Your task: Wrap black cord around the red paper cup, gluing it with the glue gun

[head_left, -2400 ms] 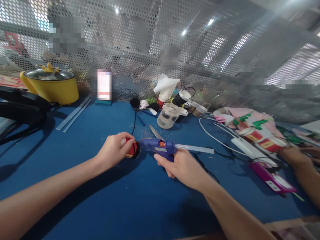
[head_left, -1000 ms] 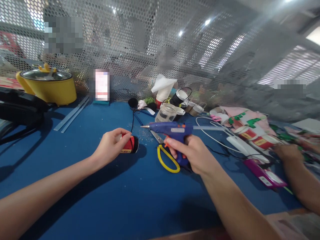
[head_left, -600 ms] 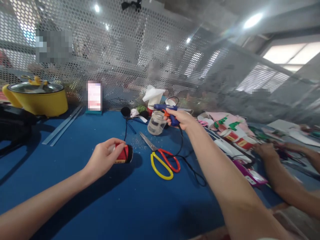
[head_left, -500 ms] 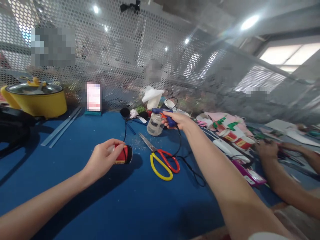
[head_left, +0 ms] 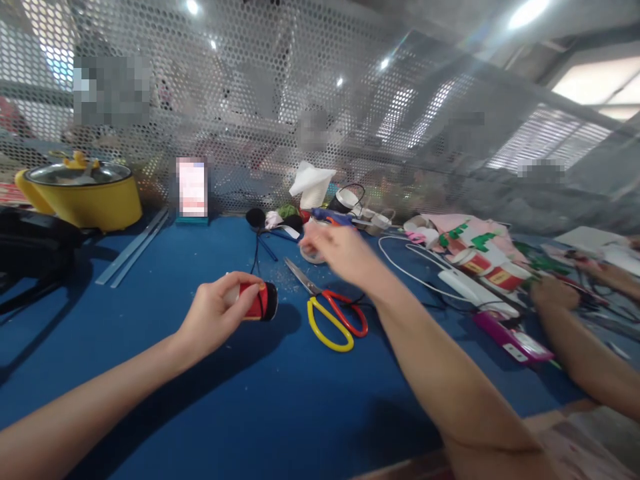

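Note:
My left hand (head_left: 217, 310) is closed round a small red and black cylinder (head_left: 261, 301) with a black cord on it, held above the blue table (head_left: 200, 413). My right hand (head_left: 335, 250) is blurred by motion, in front of a clear jar (head_left: 311, 252) that it partly hides; its fingers are too smeared to read. Just behind it lies a blue glue gun (head_left: 333, 217) with an orange trigger, apparently out of its grasp. Scissors (head_left: 330, 313) with one yellow and one red handle lie open between my hands.
A yellow pot (head_left: 87, 200) and a lit phone (head_left: 193, 190) stand at the back left. Black yarn balls (head_left: 256, 219) lie at the back. To the right are a purple box (head_left: 513, 340), red-and-white cups (head_left: 505, 277) and another person's hands (head_left: 555, 293).
My right hand has let go of the glue gun and come forward and slightly left of it. My left hand still holds the cylinder. The view has shifted slightly.

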`<state>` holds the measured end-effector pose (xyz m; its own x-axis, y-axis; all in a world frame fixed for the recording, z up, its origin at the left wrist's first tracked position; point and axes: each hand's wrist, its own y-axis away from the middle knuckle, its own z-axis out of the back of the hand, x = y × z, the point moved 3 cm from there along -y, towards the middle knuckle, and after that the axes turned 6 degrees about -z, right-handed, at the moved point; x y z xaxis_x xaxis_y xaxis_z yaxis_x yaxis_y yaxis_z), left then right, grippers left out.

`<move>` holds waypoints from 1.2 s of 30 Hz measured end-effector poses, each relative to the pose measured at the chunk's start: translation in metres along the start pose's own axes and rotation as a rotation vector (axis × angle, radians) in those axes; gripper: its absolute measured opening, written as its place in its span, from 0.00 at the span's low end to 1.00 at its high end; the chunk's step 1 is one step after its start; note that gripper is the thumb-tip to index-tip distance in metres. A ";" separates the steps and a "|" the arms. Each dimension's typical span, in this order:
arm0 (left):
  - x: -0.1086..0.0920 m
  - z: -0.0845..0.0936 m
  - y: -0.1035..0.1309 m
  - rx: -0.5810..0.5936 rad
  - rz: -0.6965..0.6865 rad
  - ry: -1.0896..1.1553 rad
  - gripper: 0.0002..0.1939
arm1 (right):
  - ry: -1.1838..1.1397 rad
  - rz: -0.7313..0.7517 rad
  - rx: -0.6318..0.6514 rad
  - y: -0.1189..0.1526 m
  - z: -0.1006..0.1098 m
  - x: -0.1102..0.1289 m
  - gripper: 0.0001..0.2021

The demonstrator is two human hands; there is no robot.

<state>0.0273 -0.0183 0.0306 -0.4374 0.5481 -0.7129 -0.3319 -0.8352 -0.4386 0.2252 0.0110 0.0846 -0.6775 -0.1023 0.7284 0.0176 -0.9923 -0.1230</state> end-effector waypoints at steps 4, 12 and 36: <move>-0.009 0.000 0.005 0.033 -0.128 -0.089 0.13 | -0.205 -0.061 0.474 0.014 -0.064 0.007 0.32; -0.009 -0.003 0.005 0.094 -0.155 -0.067 0.12 | -0.830 -0.112 0.417 0.016 -0.079 0.002 0.08; 0.006 -0.010 -0.006 0.049 0.762 0.654 0.06 | -0.644 0.114 0.055 0.012 -0.050 0.000 0.09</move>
<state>0.0350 -0.0107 0.0232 -0.0075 -0.2758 -0.9612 -0.1949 -0.9424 0.2720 0.1884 0.0028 0.0493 -0.0941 -0.2119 0.9727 0.1122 -0.9731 -0.2011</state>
